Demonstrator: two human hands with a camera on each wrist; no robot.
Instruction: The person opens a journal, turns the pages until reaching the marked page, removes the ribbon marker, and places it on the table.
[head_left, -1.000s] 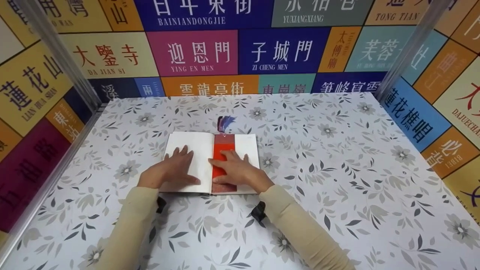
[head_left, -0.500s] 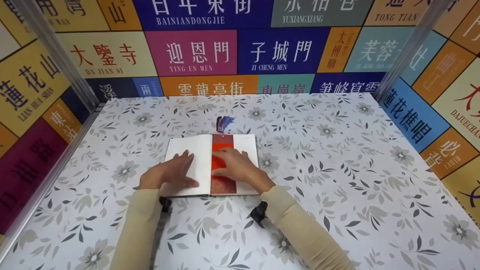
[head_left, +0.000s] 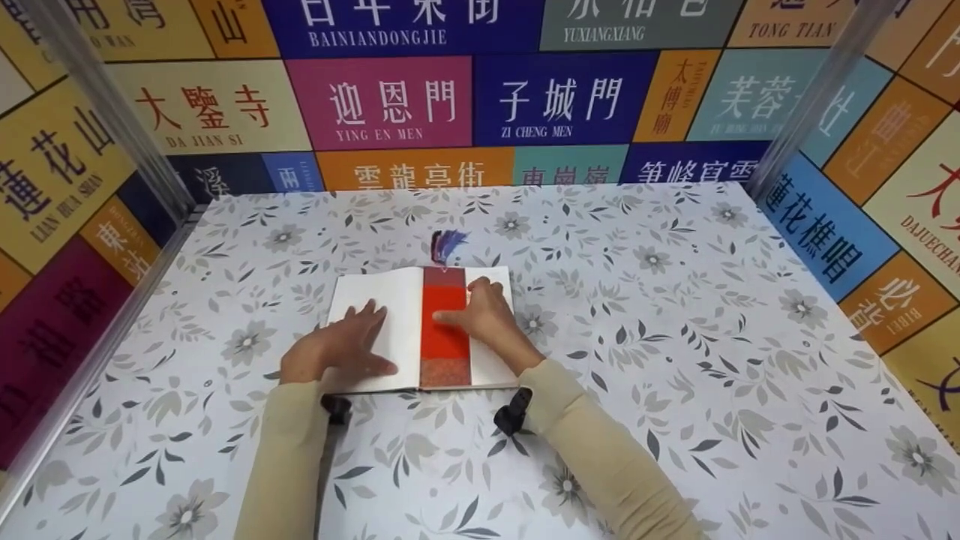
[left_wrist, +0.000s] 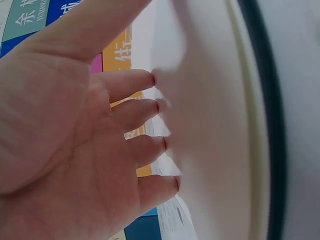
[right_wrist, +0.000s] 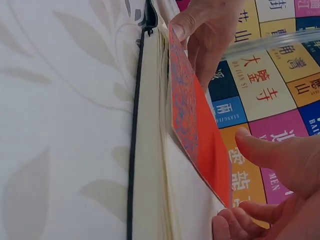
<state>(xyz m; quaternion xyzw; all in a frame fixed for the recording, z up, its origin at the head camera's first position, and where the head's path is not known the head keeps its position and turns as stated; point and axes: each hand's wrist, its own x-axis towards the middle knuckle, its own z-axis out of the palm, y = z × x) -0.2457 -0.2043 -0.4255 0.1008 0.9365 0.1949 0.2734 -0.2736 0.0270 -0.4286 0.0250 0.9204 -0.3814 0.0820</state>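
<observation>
An open book (head_left: 401, 292) with white pages lies on the table, its dark cover edge showing in the left wrist view. On its right page, along the gutter, is a red bookmark (head_left: 444, 330) with patterned ends and a blue-purple tassel (head_left: 450, 246) beyond the top edge. My left hand (head_left: 337, 345) rests its spread fingertips on the left page. Over the right page, my right hand (head_left: 487, 311) has its fingertips at the bookmark's right edge. The right wrist view shows its thumb (right_wrist: 262, 150) raised apart from the bookmark, with curled fingertips (right_wrist: 235, 222) right at the edge.
The table (head_left: 637, 330) has a white floral cover. Colourful panels with Chinese lettering (head_left: 566, 97) stand behind it and along both sides, with clear corner strips between them. Black wrist straps (head_left: 514, 412) sit below the sleeves.
My right hand has shifted from lying across the bookmark to its right edge, its fingers drawing in and uncovering more red. The left hand has stayed on the left page.
</observation>
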